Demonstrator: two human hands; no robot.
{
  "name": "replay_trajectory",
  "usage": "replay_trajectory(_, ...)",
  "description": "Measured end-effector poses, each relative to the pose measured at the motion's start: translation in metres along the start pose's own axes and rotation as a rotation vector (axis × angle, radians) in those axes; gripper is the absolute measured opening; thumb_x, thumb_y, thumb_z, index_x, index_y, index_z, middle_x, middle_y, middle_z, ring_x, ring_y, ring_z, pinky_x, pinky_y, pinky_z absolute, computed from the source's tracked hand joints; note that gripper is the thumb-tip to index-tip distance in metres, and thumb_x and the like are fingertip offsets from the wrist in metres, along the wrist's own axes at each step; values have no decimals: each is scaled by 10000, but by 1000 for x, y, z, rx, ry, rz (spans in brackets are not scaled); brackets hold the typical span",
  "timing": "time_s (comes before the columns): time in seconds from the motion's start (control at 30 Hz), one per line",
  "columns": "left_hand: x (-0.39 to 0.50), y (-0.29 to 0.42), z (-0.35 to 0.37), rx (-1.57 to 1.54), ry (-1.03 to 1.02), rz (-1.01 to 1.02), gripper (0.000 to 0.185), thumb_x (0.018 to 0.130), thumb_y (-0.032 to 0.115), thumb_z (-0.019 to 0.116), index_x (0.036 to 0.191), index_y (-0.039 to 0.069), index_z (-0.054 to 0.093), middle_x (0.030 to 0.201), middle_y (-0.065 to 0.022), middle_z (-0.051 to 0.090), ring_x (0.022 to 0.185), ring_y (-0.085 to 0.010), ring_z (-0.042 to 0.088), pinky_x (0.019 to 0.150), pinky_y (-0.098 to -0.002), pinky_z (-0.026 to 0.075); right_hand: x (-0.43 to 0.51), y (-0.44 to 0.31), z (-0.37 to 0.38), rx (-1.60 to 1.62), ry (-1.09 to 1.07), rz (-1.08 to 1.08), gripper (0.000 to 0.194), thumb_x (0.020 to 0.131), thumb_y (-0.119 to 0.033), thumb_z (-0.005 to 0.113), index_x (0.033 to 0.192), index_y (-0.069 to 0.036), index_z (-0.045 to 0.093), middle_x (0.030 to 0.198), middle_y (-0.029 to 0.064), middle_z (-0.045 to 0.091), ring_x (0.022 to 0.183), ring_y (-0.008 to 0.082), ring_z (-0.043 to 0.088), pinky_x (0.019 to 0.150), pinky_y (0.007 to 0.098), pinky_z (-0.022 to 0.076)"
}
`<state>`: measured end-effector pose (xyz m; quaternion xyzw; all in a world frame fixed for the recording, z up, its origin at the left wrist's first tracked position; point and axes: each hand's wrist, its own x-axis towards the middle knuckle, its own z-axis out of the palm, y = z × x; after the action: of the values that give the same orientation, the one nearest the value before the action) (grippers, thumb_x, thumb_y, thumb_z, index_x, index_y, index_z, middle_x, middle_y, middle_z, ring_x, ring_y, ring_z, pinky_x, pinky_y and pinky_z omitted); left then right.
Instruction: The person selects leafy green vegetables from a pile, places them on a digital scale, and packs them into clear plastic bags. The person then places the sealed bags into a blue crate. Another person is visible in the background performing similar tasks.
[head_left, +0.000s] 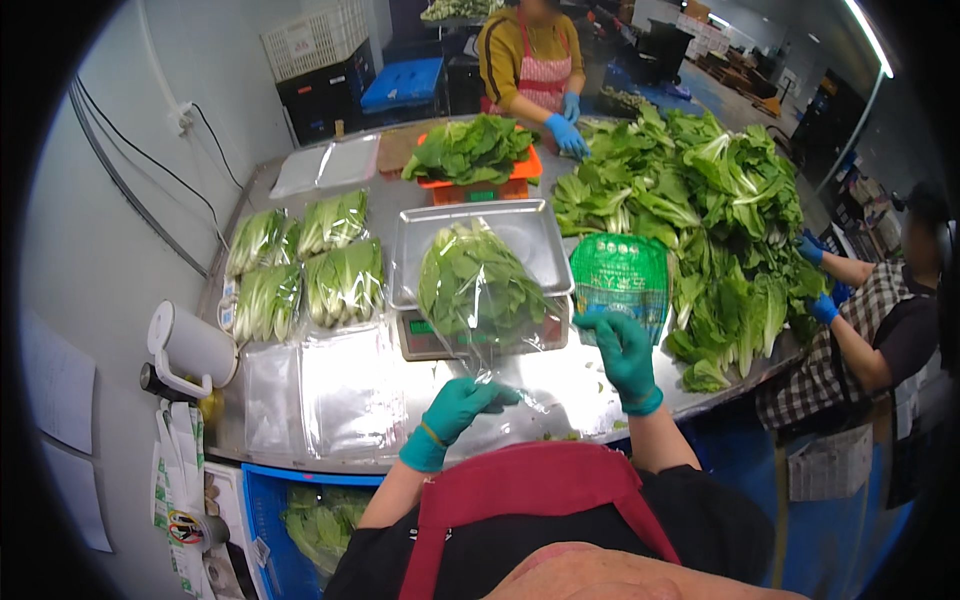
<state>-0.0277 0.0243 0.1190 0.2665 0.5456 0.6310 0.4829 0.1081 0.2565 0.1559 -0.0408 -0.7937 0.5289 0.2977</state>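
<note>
A clear plastic bag of leafy greens (480, 289) rests on the steel pan (555, 259) of a digital scale (416, 346). Its gathered, loose end points towards me. My left hand (457, 416), in a green rubber glove, has its fingers closed around that end. My right hand (626, 364), gloved the same way, is raised to the right of the scale. Its thumb and forefinger come close together near a green printed bag (621, 274); whether anything thin is between them cannot be made out.
Bagged greens (345, 281) lie left of the scale, near flat clear bags (352, 390) and a white jug (199, 345). Loose greens (675, 180) heap at right. An orange scale (450, 195) holds leaves. Two co-workers' blue-gloved hands (568, 135) reach the greens. A blue crate (277, 525) stands below.
</note>
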Motion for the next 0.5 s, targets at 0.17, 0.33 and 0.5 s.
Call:
replay_trajectory(0.17,-13,-9,-13,112,53,-61,277,939,206,595,1038,-37,683,989,-120,707,921,-179,667,838,-311,527,-1,-19,47,-296,-684,-252,142,847,-110,610,954,-48,678,1086,138,646,1101,331,577,936,418,469)
replay_trajectory(0.33,-21,-12,-9,83,35,-15,232,936,145,600,1038,-53,664,995,-117,705,890,-160,654,850,-290,506,14,8,77,-450,-240,-425,416,735,-27,581,1149,14,577,1354,245,451,1252,419,442,1089,461,340)
replay_trajectory(0.5,-26,-5,1,98,23,46,234,949,155,580,1035,-48,660,1007,-115,706,907,-162,651,863,-301,502,39,12,98,-622,-379,-604,528,805,-101,557,1309,25,462,1377,235,443,1311,382,410,1102,482,317)
